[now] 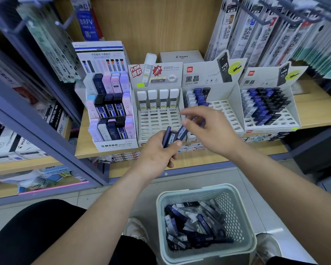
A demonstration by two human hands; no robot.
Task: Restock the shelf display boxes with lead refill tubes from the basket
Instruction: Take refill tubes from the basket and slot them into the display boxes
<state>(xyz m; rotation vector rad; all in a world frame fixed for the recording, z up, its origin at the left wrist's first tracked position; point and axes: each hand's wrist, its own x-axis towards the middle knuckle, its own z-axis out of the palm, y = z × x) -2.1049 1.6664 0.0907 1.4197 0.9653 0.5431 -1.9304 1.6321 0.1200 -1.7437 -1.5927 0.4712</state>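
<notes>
Now the left hand [157, 150] grips three lead refill tubes [173, 137] while the right hand [212, 129] pinches one tube [198, 120].

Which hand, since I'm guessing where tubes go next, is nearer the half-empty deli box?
Right. The right hand is over the half-empty deli box's front; the left hand, gripping tubes, is lower and to its left.

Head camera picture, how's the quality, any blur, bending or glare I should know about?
Head view: wide-angle bending tilts the shelf frame at left; the right hand is motion-smeared, so its grip is unreadable; the left hand and its lead refill tubes are sharp, as is the basket; hanging packs at the top corners go soft; lighting even, no strong glare.
</notes>
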